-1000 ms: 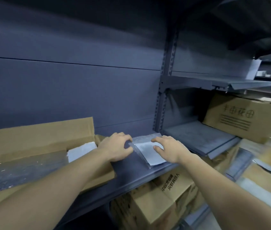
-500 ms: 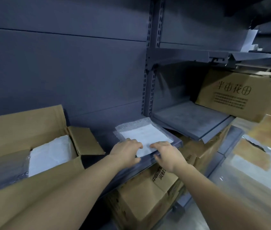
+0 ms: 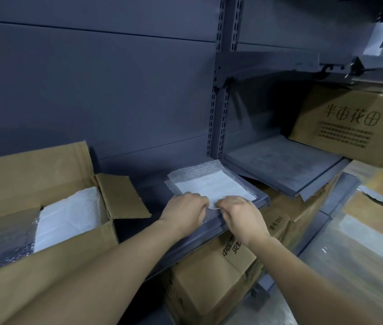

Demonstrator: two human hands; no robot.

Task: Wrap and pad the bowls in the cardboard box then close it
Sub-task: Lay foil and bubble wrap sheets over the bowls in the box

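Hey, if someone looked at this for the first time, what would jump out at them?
Both hands, left hand and right hand, meet mid-frame, pinching the near edge of the bubble wrap sheets on the grey shelf. To the left sits the open cardboard box with white padding inside.

Both forearms bare, stretched forward, converging at near edge of white sheet [image 3: 211, 186]. Left hand [image 3: 184, 211] knuckles up, fingers curled, pinching that edge. Right hand [image 3: 241, 214] just beside left, fingers curled, pinching same edge.
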